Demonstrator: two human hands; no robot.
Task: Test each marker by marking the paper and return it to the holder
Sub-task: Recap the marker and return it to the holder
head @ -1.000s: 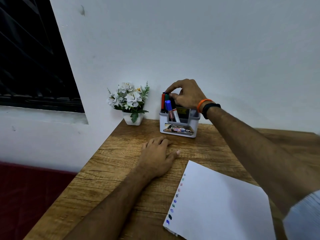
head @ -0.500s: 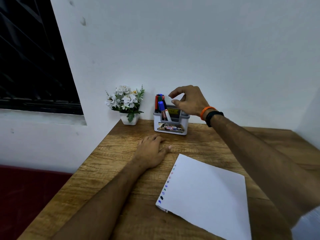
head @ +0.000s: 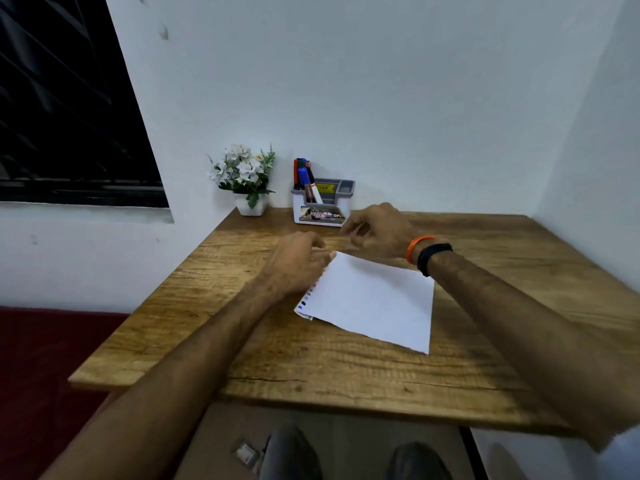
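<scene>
The right hand (head: 377, 233) hangs just over the far edge of the paper (head: 374, 299), fingers loosely bent, with nothing in it. The left hand (head: 298, 263) lies on the table (head: 207, 323) at the paper's far left corner, fingers loose and touching the sheet. The white paper has small colored dots down its left edge. The markers (head: 304, 178) stand in the holder (head: 322, 206), far back by the wall.

Dim, bluish light leaves the wall (head: 381, 98) grey and the window (head: 62, 116) black. Wide-angle bending curves the edges. Both hands look softly blurred.
</scene>
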